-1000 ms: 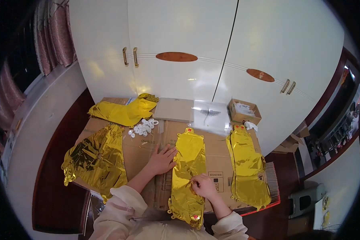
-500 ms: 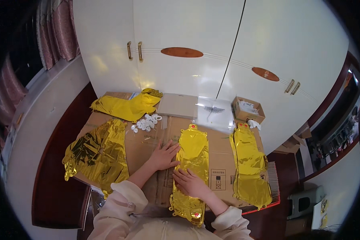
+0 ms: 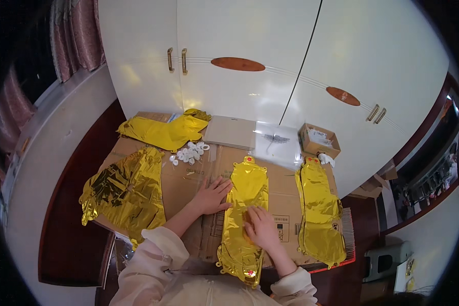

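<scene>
A flat gold foil balloon [image 3: 250, 183] lies lengthwise in front of me on the cardboard, with small tabs on its edges and a red spot at each end. My left hand [image 3: 212, 198] rests flat at its left edge, fingers stretched out, holding nothing. On the middle of the foil lies my right hand [image 3: 262, 229], its fingers slightly bent and apart, fingertips touching the surface. To the right is a stack of similar gold foil balloons [image 3: 321, 214]. Crumpled gold foil [image 3: 130, 191] spreads at the left, and another gold foil piece [image 3: 160, 131] lies at the far left.
Several small white rings or discs [image 3: 190, 152] are piled on the cardboard sheet [image 3: 183, 178]. Behind them are a grey board [image 3: 230, 131], a clear plastic packet [image 3: 278, 145] and an open cardboard box [image 3: 319, 140]. A white cupboard [image 3: 239, 30] stands at the back.
My right hand has slid up and to the right across the foil, and its fingers are more bent. The left hand stays at the balloon's edge. The view has shifted slightly.
</scene>
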`<state>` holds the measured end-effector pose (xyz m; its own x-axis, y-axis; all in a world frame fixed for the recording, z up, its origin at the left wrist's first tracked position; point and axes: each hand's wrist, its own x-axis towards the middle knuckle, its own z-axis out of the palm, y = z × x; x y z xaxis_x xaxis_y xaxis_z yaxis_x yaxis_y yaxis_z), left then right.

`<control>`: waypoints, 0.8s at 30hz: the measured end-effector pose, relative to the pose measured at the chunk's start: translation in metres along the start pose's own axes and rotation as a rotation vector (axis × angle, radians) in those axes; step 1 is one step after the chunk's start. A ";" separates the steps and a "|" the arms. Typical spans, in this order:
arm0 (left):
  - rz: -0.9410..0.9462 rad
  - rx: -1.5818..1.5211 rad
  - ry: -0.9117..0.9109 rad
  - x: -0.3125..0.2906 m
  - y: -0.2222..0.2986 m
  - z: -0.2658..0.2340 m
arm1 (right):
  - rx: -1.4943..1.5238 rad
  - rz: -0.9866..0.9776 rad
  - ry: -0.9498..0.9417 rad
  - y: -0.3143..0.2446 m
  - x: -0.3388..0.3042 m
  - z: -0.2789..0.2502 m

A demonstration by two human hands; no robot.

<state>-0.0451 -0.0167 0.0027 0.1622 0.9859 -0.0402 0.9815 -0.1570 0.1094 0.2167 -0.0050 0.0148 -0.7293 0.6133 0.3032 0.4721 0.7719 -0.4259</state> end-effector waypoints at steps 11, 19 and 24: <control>0.317 0.054 -0.073 -0.037 0.043 -0.020 | -0.099 -0.060 -0.001 0.009 -0.002 0.009; 0.286 0.101 -0.107 -0.046 0.039 -0.006 | -0.070 -0.046 0.013 0.010 -0.005 0.010; 0.272 0.105 -0.068 -0.050 0.037 -0.002 | -0.083 -0.051 -0.006 0.010 -0.005 0.010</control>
<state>-0.0169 -0.0714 0.0104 0.4236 0.9014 -0.0901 0.9057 -0.4234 0.0225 0.2198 -0.0018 0.0001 -0.7562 0.5723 0.3173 0.4737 0.8133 -0.3379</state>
